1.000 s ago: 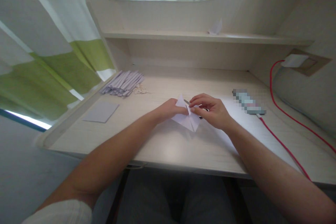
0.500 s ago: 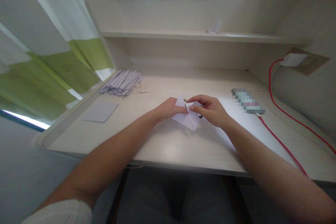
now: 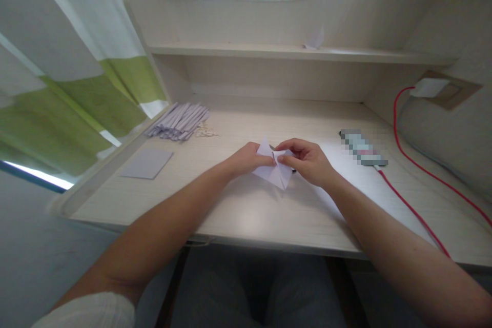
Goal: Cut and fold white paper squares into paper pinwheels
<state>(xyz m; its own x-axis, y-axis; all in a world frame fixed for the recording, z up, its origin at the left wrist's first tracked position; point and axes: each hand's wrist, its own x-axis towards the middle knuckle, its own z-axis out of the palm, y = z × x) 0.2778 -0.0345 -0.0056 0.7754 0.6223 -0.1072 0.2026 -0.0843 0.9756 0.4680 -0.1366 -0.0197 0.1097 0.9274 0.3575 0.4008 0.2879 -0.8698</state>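
A folded sheet of white paper [image 3: 273, 176] is held just over the desk, its pointed corners spreading up, right and down. My left hand [image 3: 249, 158] grips its left side, with the thumb lying across the front toward the middle. On the right part of the paper, my right hand [image 3: 305, 159] pinches a flap between thumb and fingers. A centre crease runs down to the lower corner. Behind the paper, a small dark object shows only in part, and I cannot make out what it is.
Many thin folded paper strips [image 3: 180, 120] lie in a heap at the back left, beside small pale bits [image 3: 206, 129]. Nearer stands a flat stack of square paper [image 3: 148, 163]. A phone [image 3: 363, 147], blurred out, lies right with a red cable [image 3: 413, 212]. A shelf [image 3: 246, 51] spans the back.
The small flap at the paper's middle now lies flatter under my thumbs, and the lower corner has risen slightly. Both hands stay almost in place.
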